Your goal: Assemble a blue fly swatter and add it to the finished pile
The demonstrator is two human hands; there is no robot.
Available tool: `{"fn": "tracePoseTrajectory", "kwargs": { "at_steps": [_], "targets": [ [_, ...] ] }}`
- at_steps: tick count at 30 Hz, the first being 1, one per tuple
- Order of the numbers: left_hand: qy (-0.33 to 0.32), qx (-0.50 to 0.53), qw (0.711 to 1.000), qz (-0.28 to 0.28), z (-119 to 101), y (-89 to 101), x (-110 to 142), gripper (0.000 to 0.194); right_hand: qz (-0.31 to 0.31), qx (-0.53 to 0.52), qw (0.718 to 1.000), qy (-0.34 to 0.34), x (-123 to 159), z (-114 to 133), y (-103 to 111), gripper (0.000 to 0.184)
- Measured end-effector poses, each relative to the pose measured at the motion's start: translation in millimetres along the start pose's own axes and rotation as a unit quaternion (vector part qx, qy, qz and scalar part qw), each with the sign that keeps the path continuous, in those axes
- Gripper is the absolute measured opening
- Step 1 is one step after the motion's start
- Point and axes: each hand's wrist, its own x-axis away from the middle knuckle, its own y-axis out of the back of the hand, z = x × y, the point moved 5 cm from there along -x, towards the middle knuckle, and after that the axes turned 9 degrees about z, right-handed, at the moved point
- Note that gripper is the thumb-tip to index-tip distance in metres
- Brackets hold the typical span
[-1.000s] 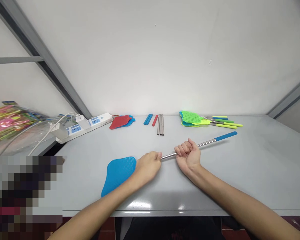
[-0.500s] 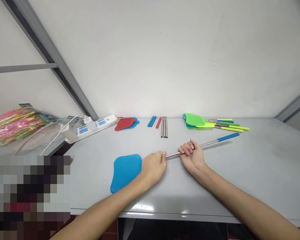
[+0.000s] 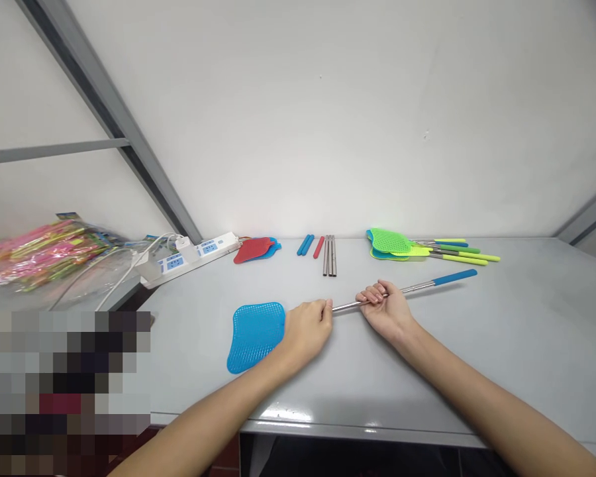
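Note:
A fly swatter (image 3: 256, 336) with a blue mesh head, a thin metal rod and a blue grip lies slantwise across my two hands, its head to the left. My left hand (image 3: 308, 331) is closed around the neck, where the head meets the rod, and hides that joint. Palm up, my right hand (image 3: 385, 308) wraps its fingers round the middle of the rod. The blue grip (image 3: 455, 277) sticks out free to the right, above the table. Behind my hands lie two blue grip sleeves (image 3: 305, 245), a red one (image 3: 318, 247) and several metal rods (image 3: 329, 256).
Whole swatters in green and blue (image 3: 390, 242) are stacked at the back right of the grey table (image 3: 526, 344). Loose red and blue swatter heads (image 3: 253, 250) lie by a white power strip (image 3: 198, 256). Bagged colourful goods (image 3: 44, 252) sit far left, above a blurred-out area.
The view has shifted slightly, so everything sits a little further right. Both hands keep their hold on the swatter, and its head appears tilted slightly differently.

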Motion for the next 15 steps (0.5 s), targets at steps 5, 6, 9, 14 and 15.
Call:
{"fn": "tracePoseTrajectory", "kwargs": {
  "at_steps": [5,6,9,14,15],
  "targets": [
    [0.0,0.015,1.0,0.012,0.3,1.1,0.2,0.05,0.003,0.007,1.0,-0.003,-0.2,1.2,-0.9,0.027],
    [-0.004,0.017,1.0,0.012,-0.2,1.9,0.3,0.05,0.005,0.012,1.0,-0.001,-0.3,1.8,-1.0,0.028],
    [-0.011,0.025,1.0,0.016,-1.4,3.9,0.8,0.05,0.014,0.046,0.999,0.006,-0.7,3.7,-1.5,0.028],
    [-0.024,0.032,0.999,0.023,-2.9,3.5,1.1,0.054,0.016,0.068,0.998,0.005,-1.1,4.6,-1.6,0.029],
    [-0.026,0.029,0.999,0.02,-2.9,3.7,0.9,0.054,0.018,0.063,0.998,0.004,-1.1,4.6,-2.3,0.029]
  ]
}}
